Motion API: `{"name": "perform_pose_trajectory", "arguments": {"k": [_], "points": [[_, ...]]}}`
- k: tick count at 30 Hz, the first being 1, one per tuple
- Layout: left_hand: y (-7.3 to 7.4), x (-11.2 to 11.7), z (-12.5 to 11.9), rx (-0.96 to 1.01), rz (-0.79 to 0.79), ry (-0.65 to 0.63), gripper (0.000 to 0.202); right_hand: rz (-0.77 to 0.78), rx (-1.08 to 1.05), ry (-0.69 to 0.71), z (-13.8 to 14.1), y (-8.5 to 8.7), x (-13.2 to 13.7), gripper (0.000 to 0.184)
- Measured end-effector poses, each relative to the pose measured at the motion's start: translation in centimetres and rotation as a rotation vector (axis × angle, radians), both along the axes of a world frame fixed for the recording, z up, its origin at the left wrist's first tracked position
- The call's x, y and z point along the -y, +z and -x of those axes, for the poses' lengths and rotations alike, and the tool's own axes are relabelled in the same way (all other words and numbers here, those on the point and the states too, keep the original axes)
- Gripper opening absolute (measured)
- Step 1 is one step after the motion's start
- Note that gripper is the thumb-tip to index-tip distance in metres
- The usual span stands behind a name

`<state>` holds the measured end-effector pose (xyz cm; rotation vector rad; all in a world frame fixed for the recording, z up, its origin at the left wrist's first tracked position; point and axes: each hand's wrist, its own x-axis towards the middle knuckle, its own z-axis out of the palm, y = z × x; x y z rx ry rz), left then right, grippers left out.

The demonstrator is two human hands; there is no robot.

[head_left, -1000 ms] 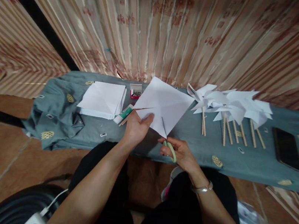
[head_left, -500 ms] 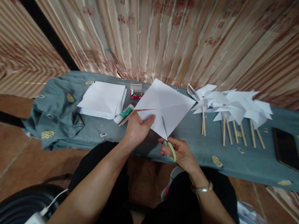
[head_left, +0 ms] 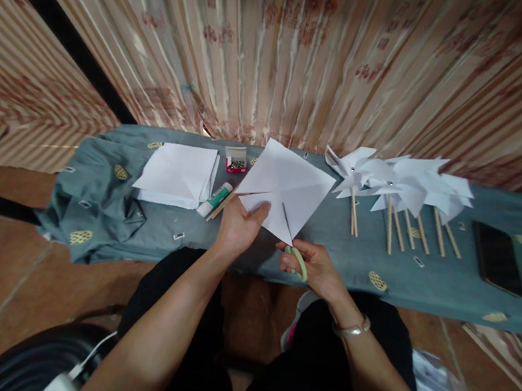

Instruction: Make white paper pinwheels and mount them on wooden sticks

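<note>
My left hand (head_left: pixel 242 222) is closed on the lower left part of a white square paper sheet (head_left: pixel 289 183), thumb on top and fingers hidden beneath. A slit runs inward from the sheet's left corner. In my right hand (head_left: pixel 312 265) is a pair of scissors (head_left: pixel 298 263) with pale green handles, its blade lying along the paper from the near corner toward the middle. Under the sheet's left side, wooden sticks (head_left: pixel 220 208) poke out beside a green and white glue stick (head_left: pixel 215 200).
A stack of white paper (head_left: pixel 178 173) lies at the left, near a small red box (head_left: pixel 236 162) of metal pins. Several white paper pinwheels (head_left: pixel 404 184) on sticks lie to the right, then a dark phone (head_left: pixel 498 258). A patterned grey-green cloth (head_left: pixel 251 262) covers the narrow table.
The sheet's right corner has shifted slightly to the left. Both hands and the scissors stay nearly where they were; the rest of the view has shifted a little.
</note>
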<state>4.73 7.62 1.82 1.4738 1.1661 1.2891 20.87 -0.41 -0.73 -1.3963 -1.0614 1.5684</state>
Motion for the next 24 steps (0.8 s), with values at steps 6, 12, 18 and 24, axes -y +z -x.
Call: {"name": "perform_pose_trajectory", "arguments": {"k": [6, 12, 18, 24], "points": [[-0.28, 0.20, -0.09, -0.001, 0.028, 0.003, 0.035, -0.047, 0.013, 0.017, -0.26, -0.25, 0.03, 0.042], [-0.60, 0.15, -0.07, 0.030, 0.027, -0.009, 0.040, -0.031, 0.016, 0.002, -0.24, -0.21, -0.05, 0.044], [-0.50, 0.12, -0.07, 0.035, 0.025, -0.012, 0.041, -0.071, 0.040, 0.028, -0.41, -0.56, 0.03, 0.040], [-0.56, 0.16, -0.24, 0.014, 0.049, -0.037, 0.032, -0.080, 0.051, 0.042, -0.50, -0.29, -0.02, 0.042]]}}
